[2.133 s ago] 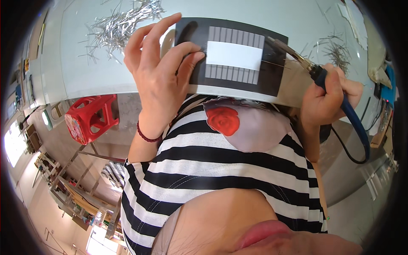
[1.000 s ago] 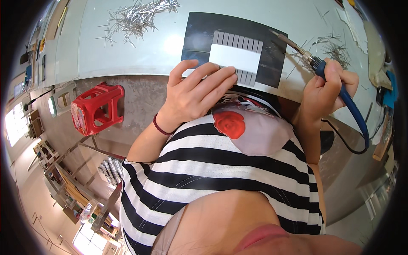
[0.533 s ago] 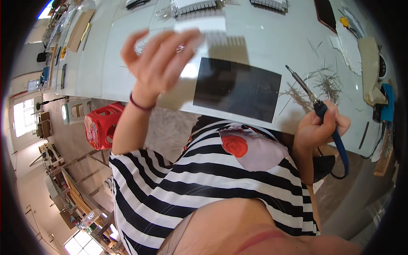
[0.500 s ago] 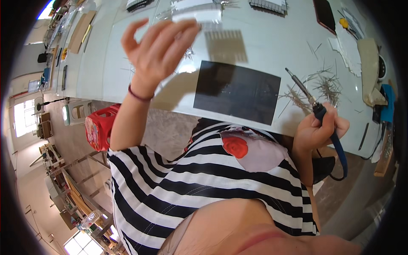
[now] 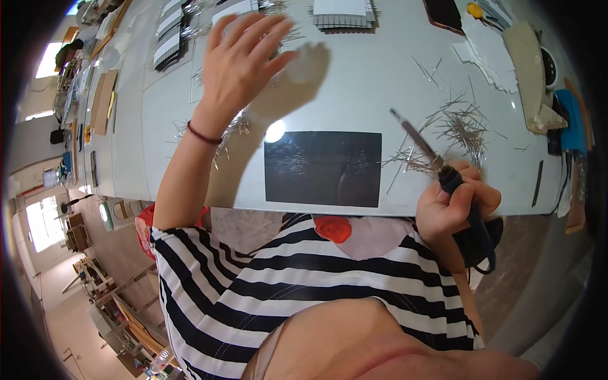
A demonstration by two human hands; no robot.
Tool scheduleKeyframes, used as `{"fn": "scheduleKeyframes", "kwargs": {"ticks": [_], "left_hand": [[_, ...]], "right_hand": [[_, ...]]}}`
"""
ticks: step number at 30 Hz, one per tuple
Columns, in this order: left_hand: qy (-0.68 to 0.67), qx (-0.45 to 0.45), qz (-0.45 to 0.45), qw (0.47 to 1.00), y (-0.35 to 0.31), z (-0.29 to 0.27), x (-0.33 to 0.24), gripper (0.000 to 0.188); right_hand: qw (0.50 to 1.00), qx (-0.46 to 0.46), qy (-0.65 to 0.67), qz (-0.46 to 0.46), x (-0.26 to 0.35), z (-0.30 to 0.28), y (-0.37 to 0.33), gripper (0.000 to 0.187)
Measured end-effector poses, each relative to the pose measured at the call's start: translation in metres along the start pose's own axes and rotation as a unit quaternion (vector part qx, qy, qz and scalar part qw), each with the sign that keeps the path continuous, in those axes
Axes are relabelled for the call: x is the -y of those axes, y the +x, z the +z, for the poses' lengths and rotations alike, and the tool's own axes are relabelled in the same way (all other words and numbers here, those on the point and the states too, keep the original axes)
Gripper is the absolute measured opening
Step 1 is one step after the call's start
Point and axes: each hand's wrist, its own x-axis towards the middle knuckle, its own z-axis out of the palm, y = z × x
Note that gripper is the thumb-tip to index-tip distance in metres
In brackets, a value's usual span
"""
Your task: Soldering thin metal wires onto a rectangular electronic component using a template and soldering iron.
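My left hand is raised over the far left part of the table, palm down, fingers spread and nothing in them. It partly covers a stack of white, comb-edged pieces behind it. My right hand is closed around the dark handle of a soldering iron, whose metal tip points up and to the left. A flat black rectangular sheet lies at the table's front edge between my hands. Beside the iron is a loose heap of thin metal wires.
More comb-edged stacks sit at the far side and far left. Wire bits lie beneath my left forearm. At right are a phone, torn white paper and a blue object. A red stool stands below the table.
My view has shifted, showing more of the far stacks. My left hand has turned, its fingers now spread more. A grey toothed shape beyond the black sheet is gone. My right hand still holds the iron.
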Motion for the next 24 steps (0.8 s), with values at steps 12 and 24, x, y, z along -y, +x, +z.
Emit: {"fn": "scheduleKeyframes", "kwargs": {"ticks": [12,24], "left_hand": [[-0.524,0.084,-0.077,0.844,0.064,0.054,0.004,0.031],[0.059,0.07,0.239,0.967,0.033,-0.023,-0.023,0.034]], "right_hand": [[0.948,0.296,-0.108,0.034,0.021,-0.056,0.03,0.058],[0.854,0.48,-0.176,-0.1,0.008,-0.035,0.041,0.043]]}}
